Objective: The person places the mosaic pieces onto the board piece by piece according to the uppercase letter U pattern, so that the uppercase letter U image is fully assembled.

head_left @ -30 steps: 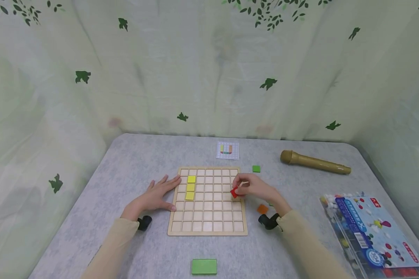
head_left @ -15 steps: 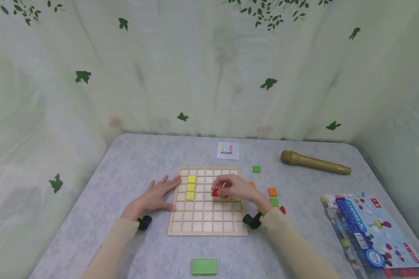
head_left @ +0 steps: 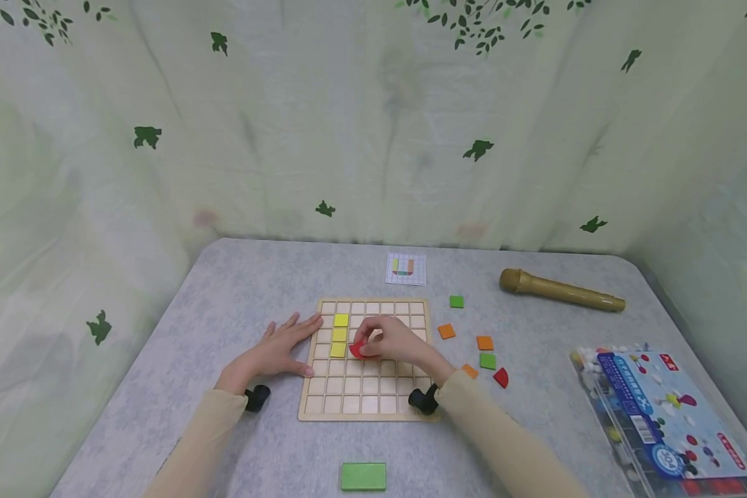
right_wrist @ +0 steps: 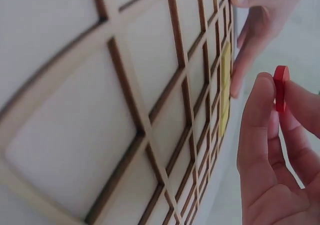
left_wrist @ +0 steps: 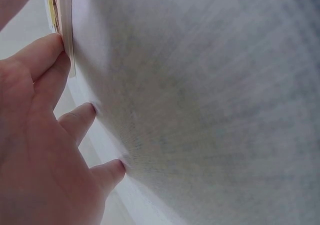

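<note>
In the head view, a wooden grid board (head_left: pixel 370 408) lies on the table, with several yellow square tiles (head_left: pixel 339 335) in a column near its left side. My right hand (head_left: pixel 391 344) is over the board, just right of those tiles. It pinches a red quarter-circle tile (head_left: pixel 357 349) between thumb and fingers; the right wrist view shows that red tile (right_wrist: pixel 281 87) edge-on, held off the board. My left hand (head_left: pixel 277 351) lies with fingers spread, touching the board's left edge. In the left wrist view, fingertips (left_wrist: pixel 59 42) rest against that edge while others touch the table.
Right of the board lie orange square tiles (head_left: pixel 485 343), green square tiles (head_left: pixel 456 301) and another red quarter-circle tile (head_left: pixel 501 377). A pattern card (head_left: pixel 406 269) is behind the board. A brown microphone-shaped object (head_left: pixel 562 289), a boxed set (head_left: pixel 678 415) and a green block (head_left: pixel 364 476) stand around.
My right hand has moved left across the board with the red tile, from its right edge to beside the yellow tiles. Loose tiles on the right came into view. My left hand stayed put.
</note>
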### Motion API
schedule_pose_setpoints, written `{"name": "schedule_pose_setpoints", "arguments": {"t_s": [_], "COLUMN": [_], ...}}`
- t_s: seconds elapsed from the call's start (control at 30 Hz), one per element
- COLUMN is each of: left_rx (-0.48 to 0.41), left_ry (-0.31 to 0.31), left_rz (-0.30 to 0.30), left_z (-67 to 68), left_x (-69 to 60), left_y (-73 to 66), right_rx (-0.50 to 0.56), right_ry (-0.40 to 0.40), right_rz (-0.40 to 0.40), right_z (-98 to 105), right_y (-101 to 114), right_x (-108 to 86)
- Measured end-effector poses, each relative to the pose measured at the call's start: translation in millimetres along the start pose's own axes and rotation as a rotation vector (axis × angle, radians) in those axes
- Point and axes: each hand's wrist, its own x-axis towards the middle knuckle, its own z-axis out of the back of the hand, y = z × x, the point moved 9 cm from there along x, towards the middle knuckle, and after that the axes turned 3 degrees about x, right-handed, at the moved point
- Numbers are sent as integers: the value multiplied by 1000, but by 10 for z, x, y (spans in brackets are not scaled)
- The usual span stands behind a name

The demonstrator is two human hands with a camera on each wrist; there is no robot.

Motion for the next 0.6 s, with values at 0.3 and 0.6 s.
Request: {"name": "schedule_pose_setpoints", "arguments": {"t_s": [0.3, 0.6], "left_rx": [-10, -13], "left_ry": [2, -3], "left_rz": [-11, -26], "left_z": [1, 16], "left_x": [-1, -11], "left_y": [5, -8], "right_rx": [26, 94], "right_ry": [-13, -20], "right_rz": [-52, -142], "right_z": [-227, -426], "right_y": [-28, -52], "right_x": [125, 156]}}
